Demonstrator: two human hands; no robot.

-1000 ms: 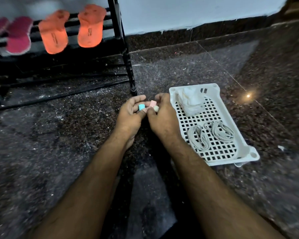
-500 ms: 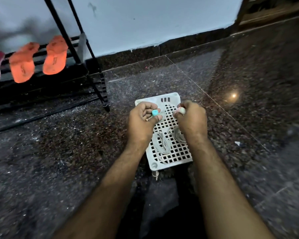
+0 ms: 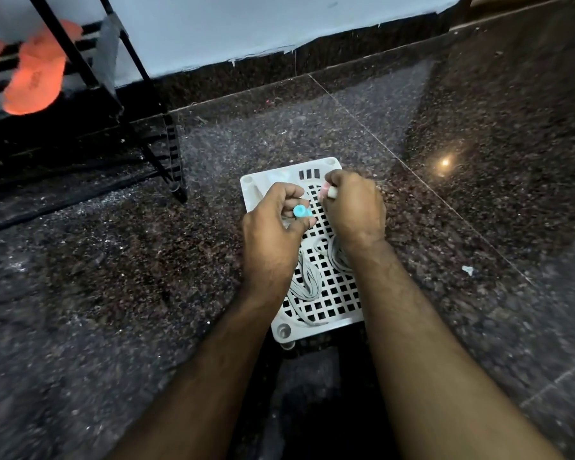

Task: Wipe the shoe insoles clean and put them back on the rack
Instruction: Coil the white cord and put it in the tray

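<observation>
**Both hands pinch small pieces over the white tray; insoles sit on the rack**

Two orange insoles point(image 3: 34, 84) lie on the black rack point(image 3: 90, 68) at the upper left, toes down toward the camera; one is cut off by the picture's edge. A faint mark shows on the nearer insole, too blurred to read.

Well apart from the rack, both hands hang over a white perforated tray point(image 3: 326, 293) on the dark speckled floor point(image 3: 113, 277). The left hand point(image 3: 273, 234) has its fingers curled, its grip pinching one small blue piece point(image 3: 301, 211) between thumb and fingertips. The right hand point(image 3: 356, 207) is curled too, its grip closed on one small pale pink-and-white piece point(image 3: 329, 190) that pokes out by the thumb. The two hands are close but not touching.

In the tray, two bundles of grey laces point(image 3: 307, 280) lie under the wrists, partly hidden. A bright spot of light reflects on the floor to the right. No writing can be read anywhere.
</observation>
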